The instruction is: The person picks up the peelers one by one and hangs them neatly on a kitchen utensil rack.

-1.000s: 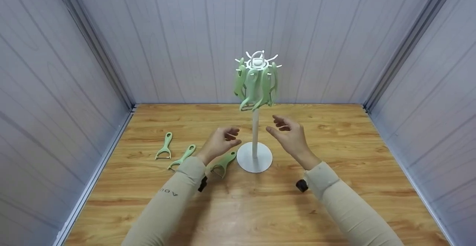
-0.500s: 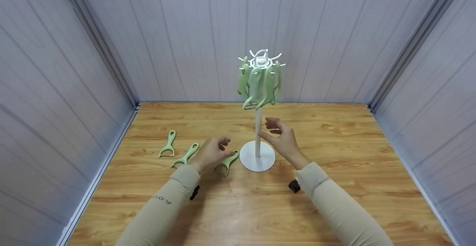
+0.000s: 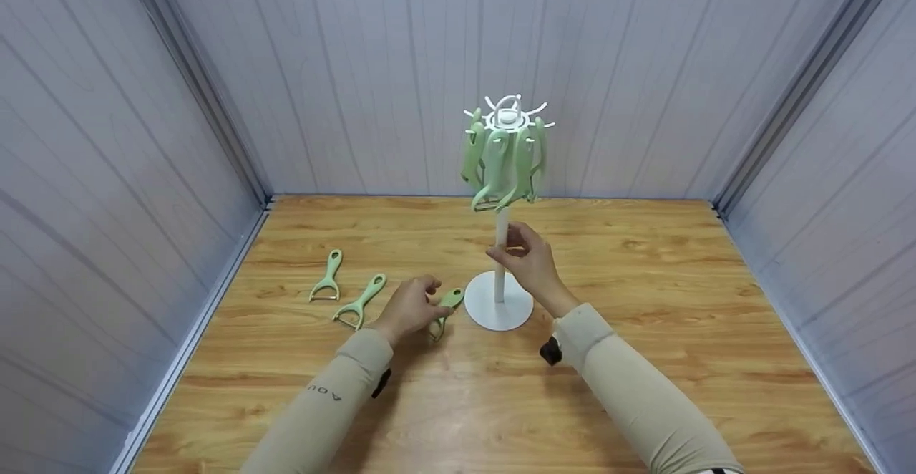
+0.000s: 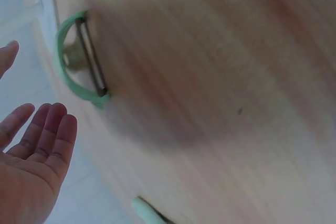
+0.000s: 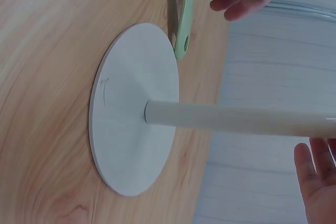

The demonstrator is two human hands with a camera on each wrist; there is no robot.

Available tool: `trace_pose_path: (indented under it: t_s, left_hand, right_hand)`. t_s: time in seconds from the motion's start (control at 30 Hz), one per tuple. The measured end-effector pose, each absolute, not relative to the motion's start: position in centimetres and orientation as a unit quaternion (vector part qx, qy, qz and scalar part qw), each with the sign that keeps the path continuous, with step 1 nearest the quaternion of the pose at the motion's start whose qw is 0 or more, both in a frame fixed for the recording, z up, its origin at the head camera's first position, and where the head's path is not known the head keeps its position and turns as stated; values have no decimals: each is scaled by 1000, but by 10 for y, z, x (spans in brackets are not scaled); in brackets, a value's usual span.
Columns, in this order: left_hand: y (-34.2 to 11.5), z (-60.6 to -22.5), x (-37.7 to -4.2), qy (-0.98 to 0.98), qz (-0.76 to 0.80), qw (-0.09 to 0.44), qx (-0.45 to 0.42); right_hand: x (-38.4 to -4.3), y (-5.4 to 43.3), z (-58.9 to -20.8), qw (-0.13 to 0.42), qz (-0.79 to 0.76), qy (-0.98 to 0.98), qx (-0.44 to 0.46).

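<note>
My right hand [image 3: 535,263] holds the pole of a white stand [image 3: 499,281], its thumb crossing the front and its fingers at the far side. In the right wrist view the outer fingertips [image 5: 315,153] lie at the pole's edge. Several light green peelers [image 3: 494,162] hang from hooks around the stand's top. My left hand [image 3: 409,308] hovers over another green peeler [image 3: 453,296] that lies beside the stand's round base [image 5: 134,108], partly hidden in the head view. In the left wrist view its thumb and fingers are spread apart, clear of the peeler's blade end [image 4: 79,90].
Two more green peelers, one farther back [image 3: 331,273] and one nearer [image 3: 368,292], lie left of my left hand on the wooden table [image 3: 644,381]. Pale panel walls [image 3: 372,87] enclose the table at the back and both sides.
My right hand has moved left from beside the pole until its thumb and fingers are about it. My left hand has moved back and lower, over the nearest peeler.
</note>
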State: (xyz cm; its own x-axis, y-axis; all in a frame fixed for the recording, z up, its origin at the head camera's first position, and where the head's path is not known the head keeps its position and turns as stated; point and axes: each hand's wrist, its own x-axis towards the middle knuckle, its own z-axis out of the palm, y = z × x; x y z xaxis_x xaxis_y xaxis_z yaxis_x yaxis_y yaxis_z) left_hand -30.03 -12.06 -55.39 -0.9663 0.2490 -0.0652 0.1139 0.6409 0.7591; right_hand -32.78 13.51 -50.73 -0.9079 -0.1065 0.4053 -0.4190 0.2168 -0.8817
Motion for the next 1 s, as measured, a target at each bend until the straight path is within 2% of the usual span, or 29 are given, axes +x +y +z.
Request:
trace_pose_path:
  t_s: [0.47,1.0]
  left_hand:
    - [-108,-567,-305,915,387,71,84]
    - [-103,-575,-311,932,346,73,83]
  right_hand:
    - [-333,126,-516,183,624,-748,133]
    - [-335,123,-519,197,615,-751,137]
